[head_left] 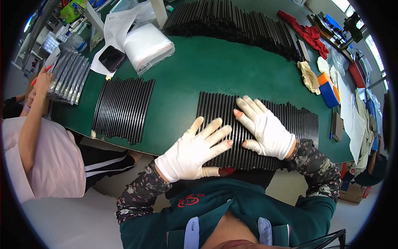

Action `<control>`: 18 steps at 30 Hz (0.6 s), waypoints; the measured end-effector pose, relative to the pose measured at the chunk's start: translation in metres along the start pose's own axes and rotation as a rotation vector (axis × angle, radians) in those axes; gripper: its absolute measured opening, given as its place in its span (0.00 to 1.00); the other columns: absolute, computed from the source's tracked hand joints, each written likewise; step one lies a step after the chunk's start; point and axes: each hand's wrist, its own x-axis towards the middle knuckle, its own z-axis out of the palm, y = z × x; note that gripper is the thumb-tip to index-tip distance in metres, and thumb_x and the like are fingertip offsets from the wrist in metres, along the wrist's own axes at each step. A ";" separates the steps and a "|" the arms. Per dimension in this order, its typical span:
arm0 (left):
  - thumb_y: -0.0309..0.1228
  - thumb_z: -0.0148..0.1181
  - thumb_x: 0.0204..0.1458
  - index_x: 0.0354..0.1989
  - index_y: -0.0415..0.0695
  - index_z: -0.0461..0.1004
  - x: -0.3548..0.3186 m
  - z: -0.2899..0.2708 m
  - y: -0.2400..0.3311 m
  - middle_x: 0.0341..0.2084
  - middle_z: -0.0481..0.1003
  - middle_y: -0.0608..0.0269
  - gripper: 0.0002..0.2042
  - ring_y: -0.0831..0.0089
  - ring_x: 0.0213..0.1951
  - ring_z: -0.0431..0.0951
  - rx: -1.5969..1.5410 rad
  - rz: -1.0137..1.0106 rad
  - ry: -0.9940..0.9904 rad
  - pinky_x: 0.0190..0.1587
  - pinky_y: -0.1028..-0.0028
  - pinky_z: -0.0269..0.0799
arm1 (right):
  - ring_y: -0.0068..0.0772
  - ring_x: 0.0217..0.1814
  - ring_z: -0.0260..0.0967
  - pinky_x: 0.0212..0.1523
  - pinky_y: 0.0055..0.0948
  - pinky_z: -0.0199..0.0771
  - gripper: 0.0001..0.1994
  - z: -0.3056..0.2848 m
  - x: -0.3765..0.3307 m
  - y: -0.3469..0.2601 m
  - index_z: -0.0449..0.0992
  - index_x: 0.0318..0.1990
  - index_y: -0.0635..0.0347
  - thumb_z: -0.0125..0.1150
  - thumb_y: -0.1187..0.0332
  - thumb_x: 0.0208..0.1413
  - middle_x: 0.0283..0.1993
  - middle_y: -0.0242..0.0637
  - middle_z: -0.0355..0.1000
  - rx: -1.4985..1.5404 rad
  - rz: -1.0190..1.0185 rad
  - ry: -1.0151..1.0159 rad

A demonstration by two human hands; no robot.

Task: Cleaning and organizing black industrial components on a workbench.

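A row of black rods (300, 128) lies side by side along the near edge of the green table (178, 79). My left hand (192, 151), in a white glove with some bare fingertips, rests on the rods' left part, fingers spread. Flat across their middle lies my right hand (267, 130), gloved alike, its fingers stretched toward the far side. Neither hand grips anything. To the left is a smaller row of black rods (123, 110), apart from both hands.
A large pile of black rods (232, 20) lies at the far edge. Plastic bags (148, 47) and a phone (111, 58) sit far left; a co-worker's hand (42, 81) is beside bagged packs (68, 76). On the right are tape rolls (328, 93), a red cloth (309, 35) and a beige glove (308, 78).
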 end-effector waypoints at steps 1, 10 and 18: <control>0.52 0.61 0.44 0.62 0.47 0.61 0.000 0.000 0.001 0.64 0.58 0.52 0.37 0.50 0.66 0.56 -0.005 -0.002 0.003 0.64 0.44 0.48 | 0.62 0.71 0.45 0.68 0.57 0.45 0.39 0.000 -0.006 -0.002 0.49 0.69 0.59 0.35 0.37 0.59 0.69 0.59 0.47 -0.049 0.001 -0.065; 0.52 0.65 0.40 0.57 0.46 0.65 -0.014 -0.003 -0.009 0.62 0.61 0.54 0.36 0.51 0.65 0.58 0.068 -0.032 0.015 0.63 0.45 0.51 | 0.62 0.71 0.46 0.68 0.56 0.44 0.39 0.001 -0.007 -0.004 0.50 0.68 0.58 0.35 0.37 0.59 0.69 0.58 0.48 -0.044 0.023 -0.055; 0.52 0.65 0.38 0.58 0.46 0.63 -0.009 -0.006 0.001 0.61 0.62 0.56 0.38 0.50 0.62 0.62 0.048 0.063 0.008 0.62 0.43 0.52 | 0.61 0.71 0.47 0.68 0.56 0.45 0.39 -0.001 -0.005 -0.005 0.50 0.68 0.58 0.36 0.38 0.59 0.69 0.58 0.49 -0.044 0.018 -0.045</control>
